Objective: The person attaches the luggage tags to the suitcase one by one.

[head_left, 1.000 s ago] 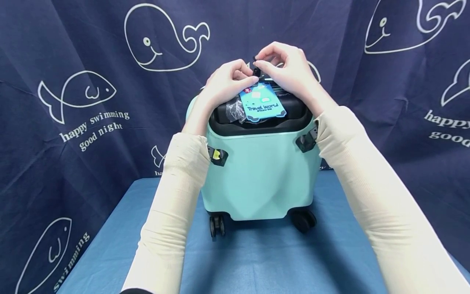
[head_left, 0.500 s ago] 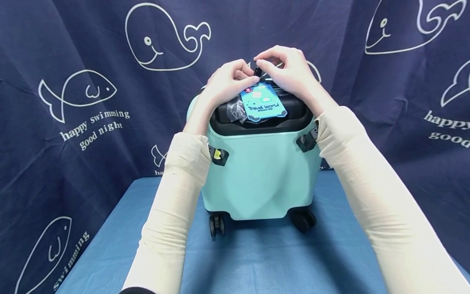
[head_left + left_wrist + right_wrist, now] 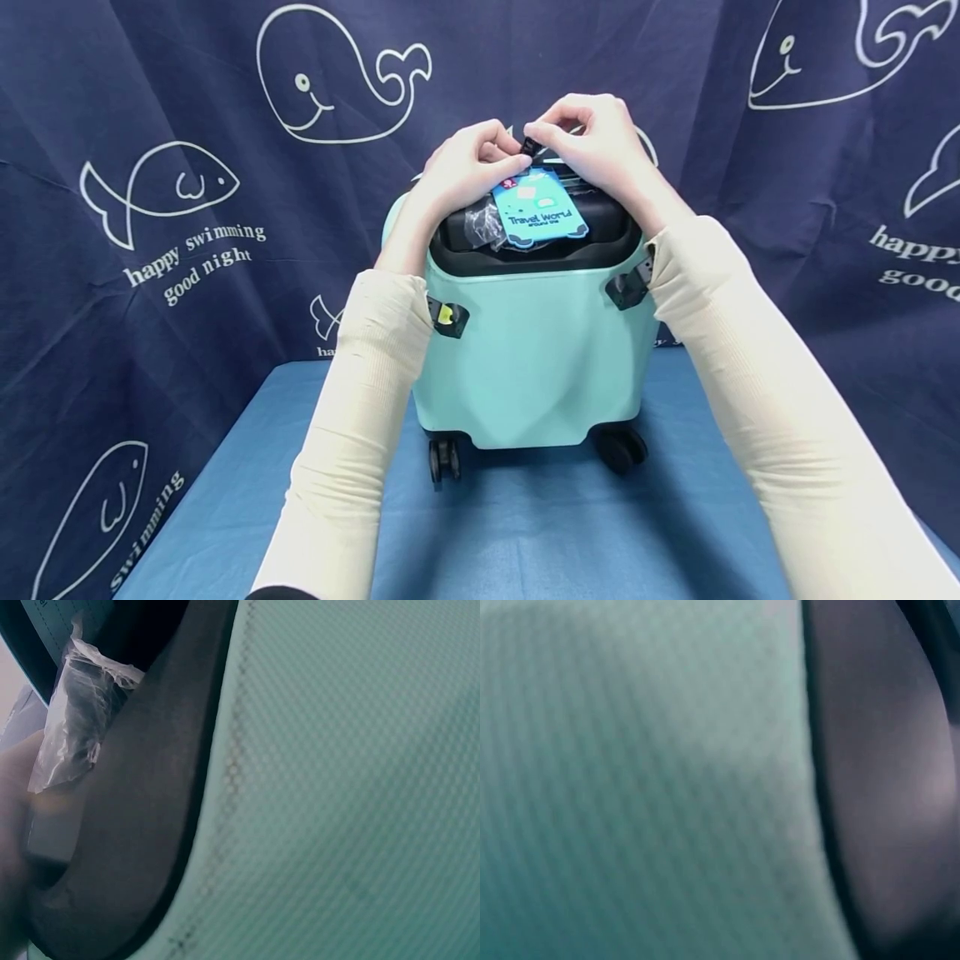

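A mint-green suitcase (image 3: 536,358) stands upright in the head view, its black top panel (image 3: 525,265) facing up. Over that panel lies a blue luggage tag (image 3: 538,208) printed "Travel World". My left hand (image 3: 467,171) pinches the tag's short black strap (image 3: 529,147) low down, beside the tag's top edge. From the other side, my right hand (image 3: 600,143) pinches the strap higher up between thumb and forefinger. The fingers partly hide the strap and the suitcase handle. Both wrist views mostly show the textured suitcase shell (image 3: 352,780).
Crumpled clear plastic wrap (image 3: 483,223) sits left of the tag. Two black wrist camera mounts (image 3: 448,317) show by the sleeves. The suitcase's black wheels (image 3: 619,450) rest on a blue-covered table (image 3: 525,533). A dark blue whale-print curtain (image 3: 187,67) hangs behind.
The strap, which stood more upright between my hands, now leans right and shows less above my left fingers. My right fingertips have come slightly lower. The left hand stays nearly in place.
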Motion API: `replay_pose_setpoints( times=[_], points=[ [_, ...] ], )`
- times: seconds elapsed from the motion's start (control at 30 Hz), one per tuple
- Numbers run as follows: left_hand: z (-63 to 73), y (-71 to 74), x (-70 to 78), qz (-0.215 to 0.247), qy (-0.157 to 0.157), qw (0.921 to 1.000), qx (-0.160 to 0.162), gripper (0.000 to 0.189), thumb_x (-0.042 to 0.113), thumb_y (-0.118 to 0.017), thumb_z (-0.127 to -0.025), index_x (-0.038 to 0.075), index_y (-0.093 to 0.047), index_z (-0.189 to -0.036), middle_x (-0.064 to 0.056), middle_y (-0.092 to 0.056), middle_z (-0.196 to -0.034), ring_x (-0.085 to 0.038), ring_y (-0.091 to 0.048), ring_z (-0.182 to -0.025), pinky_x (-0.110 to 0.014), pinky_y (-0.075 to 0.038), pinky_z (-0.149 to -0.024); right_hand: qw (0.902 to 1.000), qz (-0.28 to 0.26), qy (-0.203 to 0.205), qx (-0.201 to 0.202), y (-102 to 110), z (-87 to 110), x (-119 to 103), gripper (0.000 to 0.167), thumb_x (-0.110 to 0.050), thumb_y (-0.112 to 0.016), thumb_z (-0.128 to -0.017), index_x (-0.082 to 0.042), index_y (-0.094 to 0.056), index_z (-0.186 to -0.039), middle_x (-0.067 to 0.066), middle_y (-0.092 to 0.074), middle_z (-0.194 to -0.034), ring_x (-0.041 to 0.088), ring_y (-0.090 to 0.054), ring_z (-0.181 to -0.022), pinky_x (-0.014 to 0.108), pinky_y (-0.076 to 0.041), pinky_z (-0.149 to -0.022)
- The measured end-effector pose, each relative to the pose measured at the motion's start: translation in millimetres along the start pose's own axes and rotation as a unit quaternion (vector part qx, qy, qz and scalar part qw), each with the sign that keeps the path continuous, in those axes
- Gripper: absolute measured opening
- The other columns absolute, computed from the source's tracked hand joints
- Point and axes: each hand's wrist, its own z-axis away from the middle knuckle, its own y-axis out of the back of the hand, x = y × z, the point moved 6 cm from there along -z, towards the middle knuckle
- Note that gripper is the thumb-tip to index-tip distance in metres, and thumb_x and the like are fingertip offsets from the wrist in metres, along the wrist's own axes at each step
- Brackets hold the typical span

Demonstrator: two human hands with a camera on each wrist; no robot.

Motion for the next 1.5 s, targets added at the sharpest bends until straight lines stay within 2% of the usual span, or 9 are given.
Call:
replay_pose_setpoints(
  times=[0.2,0.4,0.63,0.73,0.9,1.03,1.17,1.5],
  points=[
    [0.7,0.4,0.0,-0.004,-0.001,1.0000,0.003,0.024,0.042,-0.060,-0.088,0.022,-0.058,-0.101,0.008,-0.069,-0.106,0.000,-0.058,-0.099,-0.025,-0.036,-0.091,0.9990,-0.028,-0.024,-0.025,-2,-0.5,2,0.026,-0.035,-0.065,-0.086,-0.010,-0.071,-0.092,-0.012,-0.059,-0.072,0.008,-0.050,-0.070,0.020,-0.036,-0.068],
    [0.8,-1.0,-0.5,-0.006,-0.002,1.0000,0.000,0.024,0.041,-0.060,-0.089,0.022,-0.059,-0.104,0.009,-0.069,-0.108,0.002,-0.058,-0.100,-0.025,-0.036,-0.092,0.9967,-0.035,-0.046,-0.056,-4,0.3,6,0.028,-0.034,-0.061,-0.089,-0.007,-0.069,-0.096,-0.013,-0.058,-0.071,0.008,-0.048,-0.070,0.020,-0.034,-0.069],
    [0.4,-1.1,0.4,0.009,-0.016,0.9998,-0.006,0.023,0.040,-0.061,-0.089,0.022,-0.059,-0.103,0.007,-0.069,-0.108,0.001,-0.059,-0.102,-0.024,-0.036,-0.092,0.9898,-0.015,-0.102,-0.099,-5,0.3,16,0.027,-0.045,-0.056,-0.090,-0.021,-0.067,-0.093,-0.008,-0.061,-0.083,0.009,-0.047,-0.085,0.023,-0.030,-0.078],
    [0.4,-1.1,0.5,0.019,-0.018,0.9996,-0.010,0.024,0.038,-0.061,-0.089,0.021,-0.059,-0.105,0.006,-0.069,-0.109,0.000,-0.059,-0.103,-0.024,-0.036,-0.092,0.9858,-0.031,-0.117,-0.116,-6,0.1,18,0.024,-0.046,-0.055,-0.091,-0.024,-0.065,-0.093,-0.010,-0.060,-0.084,0.008,-0.047,-0.088,0.025,-0.028,-0.081],
    [0.9,-0.5,1.0,0.024,-0.023,0.9994,-0.012,0.024,0.037,-0.061,-0.089,0.021,-0.058,-0.106,0.004,-0.069,-0.109,-0.001,-0.059,-0.103,-0.023,-0.036,-0.093,0.9778,-0.100,-0.118,-0.141,-11,-0.5,16,0.022,-0.038,-0.054,-0.093,-0.018,-0.062,-0.099,-0.009,-0.060,-0.086,0.009,-0.050,-0.086,0.022,-0.033,-0.081],
    [1.6,-0.1,1.9,0.014,-0.028,0.9995,-0.010,0.024,0.037,-0.060,-0.090,0.021,-0.058,-0.107,0.005,-0.069,-0.108,0.000,-0.059,-0.103,-0.023,-0.037,-0.092,0.9740,-0.123,-0.114,-0.152,-12,-0.1,14,0.024,-0.037,-0.053,-0.094,-0.015,-0.064,-0.092,-0.009,-0.058,-0.081,0.010,-0.049,-0.084,0.022,-0.035,-0.078],
    [2.0,0.0,2.2,0.007,-0.024,0.9996,-0.009,0.026,0.038,-0.060,-0.090,0.021,-0.059,-0.109,0.006,-0.069,-0.109,0.000,-0.059,-0.103,-0.023,-0.037,-0.092,0.9764,-0.109,-0.112,-0.149,-12,0.2,14,0.025,-0.038,-0.052,-0.095,-0.017,-0.062,-0.084,-0.011,-0.058,-0.077,0.009,-0.049,-0.083,0.021,-0.034,-0.078],
    [1.9,-0.5,2.1,0.021,-0.028,0.9994,-0.004,0.024,0.037,-0.061,-0.089,0.020,-0.060,-0.107,0.005,-0.070,-0.107,0.000,-0.060,-0.101,-0.021,-0.037,-0.090,0.9840,-0.072,-0.092,-0.135,-11,-0.6,15,0.024,-0.035,-0.052,-0.095,-0.015,-0.057,-0.082,-0.010,-0.054,-0.074,0.010,-0.046,-0.079,0.022,-0.032,-0.073]
  ],
)
